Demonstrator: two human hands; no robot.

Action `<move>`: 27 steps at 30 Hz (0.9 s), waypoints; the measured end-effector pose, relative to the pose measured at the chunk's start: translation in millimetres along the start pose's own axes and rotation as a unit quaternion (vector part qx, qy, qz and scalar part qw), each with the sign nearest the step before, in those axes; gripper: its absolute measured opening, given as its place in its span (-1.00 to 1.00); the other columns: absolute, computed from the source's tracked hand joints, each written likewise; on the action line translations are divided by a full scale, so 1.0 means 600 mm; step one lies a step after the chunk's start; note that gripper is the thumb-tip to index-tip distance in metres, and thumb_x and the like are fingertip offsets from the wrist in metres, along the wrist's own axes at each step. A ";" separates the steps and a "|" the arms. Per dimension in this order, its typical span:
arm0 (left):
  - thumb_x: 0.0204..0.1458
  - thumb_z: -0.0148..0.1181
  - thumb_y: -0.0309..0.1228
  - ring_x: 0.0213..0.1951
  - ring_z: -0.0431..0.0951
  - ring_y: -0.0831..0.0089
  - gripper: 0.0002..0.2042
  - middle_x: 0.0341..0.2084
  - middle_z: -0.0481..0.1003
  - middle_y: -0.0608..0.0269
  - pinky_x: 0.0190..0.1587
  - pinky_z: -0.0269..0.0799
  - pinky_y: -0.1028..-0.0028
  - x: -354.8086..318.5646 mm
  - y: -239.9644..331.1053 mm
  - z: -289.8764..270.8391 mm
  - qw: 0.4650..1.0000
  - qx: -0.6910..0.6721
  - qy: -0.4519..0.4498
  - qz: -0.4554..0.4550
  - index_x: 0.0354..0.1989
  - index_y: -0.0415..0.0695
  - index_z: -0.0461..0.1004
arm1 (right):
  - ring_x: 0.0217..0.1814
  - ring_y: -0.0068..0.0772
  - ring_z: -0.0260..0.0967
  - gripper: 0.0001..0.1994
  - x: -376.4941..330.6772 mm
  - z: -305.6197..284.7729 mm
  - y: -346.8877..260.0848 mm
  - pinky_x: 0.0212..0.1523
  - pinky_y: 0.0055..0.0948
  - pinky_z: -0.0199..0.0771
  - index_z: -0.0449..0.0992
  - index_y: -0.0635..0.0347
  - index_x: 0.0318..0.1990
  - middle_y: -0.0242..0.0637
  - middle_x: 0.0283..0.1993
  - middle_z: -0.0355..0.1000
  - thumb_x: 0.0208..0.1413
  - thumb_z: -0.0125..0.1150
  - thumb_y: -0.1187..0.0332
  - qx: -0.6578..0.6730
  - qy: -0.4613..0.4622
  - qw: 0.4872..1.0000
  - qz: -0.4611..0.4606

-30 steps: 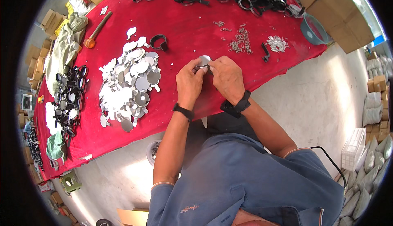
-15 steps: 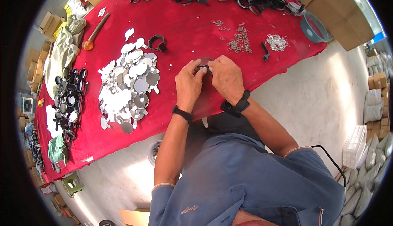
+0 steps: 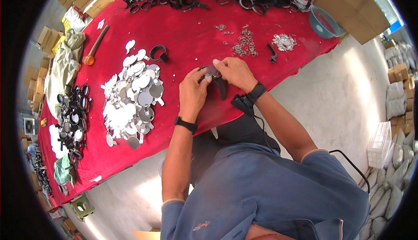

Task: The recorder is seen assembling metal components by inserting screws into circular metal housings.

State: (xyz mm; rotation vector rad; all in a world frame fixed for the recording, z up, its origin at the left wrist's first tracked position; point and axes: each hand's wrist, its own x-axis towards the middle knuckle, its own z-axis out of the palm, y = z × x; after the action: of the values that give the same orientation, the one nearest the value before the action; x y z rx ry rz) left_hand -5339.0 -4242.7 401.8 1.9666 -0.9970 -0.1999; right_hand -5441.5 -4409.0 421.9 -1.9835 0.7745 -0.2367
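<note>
Between my two hands, near the table's front edge, is a round dark piece [image 3: 211, 71] with a black handle-like tail [image 3: 222, 89] pointing down toward me. It looks like a black ring with a disc in it; my fingers partly hide it. My left hand [image 3: 192, 93] grips its left side with fingers bent. At the upper right rim, my right hand [image 3: 237, 73] pinches it between thumb and fingers. A heap of flat round discs with small tabs [image 3: 136, 96] lies to the left. One black ring [image 3: 158, 53] rests beside the heap.
Many black rings [image 3: 187, 0] are piled at the back of the red table [image 3: 174, 31]. Small metal clips [image 3: 245, 44], white slivers [image 3: 284, 42] and a black lever [image 3: 272, 53] lie right. A bowl [image 3: 324, 23] stands far right. Left are a mallet [image 3: 95, 46] and assembled black pieces [image 3: 73, 116].
The held piece has turned so that its black tail now shows below my hands. My right fingers have shifted on the rim. The whole view has moved slightly.
</note>
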 end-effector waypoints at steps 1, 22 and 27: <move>0.14 0.39 -0.43 0.07 0.69 0.08 -0.66 0.17 0.60 -0.13 0.13 0.59 0.28 -0.002 0.004 -0.002 1.000 -0.009 0.001 -0.003 0.10 -0.17 0.68 | -0.36 -0.44 0.50 -0.72 0.004 0.001 0.006 -0.33 -0.45 0.52 0.66 0.28 -0.23 -0.30 -0.35 0.56 0.40 0.24 0.22 0.096 -0.075 0.990 0.071; 0.32 0.21 -0.47 -0.26 0.66 0.57 -0.69 -0.23 0.67 0.15 -0.27 0.62 0.55 -0.049 0.038 -0.011 0.922 -0.347 0.031 -0.168 0.15 -0.40 0.51 | -0.19 -0.49 0.64 -0.65 -0.084 0.046 -0.014 -0.25 -0.48 0.64 0.44 0.46 0.11 -0.08 -0.14 0.66 0.27 0.34 0.46 0.327 0.024 0.945 -0.010; 0.31 0.21 -0.50 -0.35 0.64 0.59 -0.73 -0.31 0.66 0.18 -0.34 0.60 0.56 -0.040 0.031 -0.010 0.897 -0.396 0.011 -0.198 0.11 -0.39 0.52 | -0.12 -0.54 0.60 -0.67 -0.084 0.034 -0.018 -0.18 -0.55 0.62 0.40 0.43 0.15 -0.13 -0.09 0.64 0.31 0.28 0.51 0.309 -0.011 0.951 0.022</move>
State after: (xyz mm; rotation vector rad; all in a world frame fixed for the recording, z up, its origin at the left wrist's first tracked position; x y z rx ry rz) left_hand -5362.7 -4226.6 414.1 1.3694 -0.3715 -0.6923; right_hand -5466.7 -4359.9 427.5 -1.3726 0.6306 -0.3797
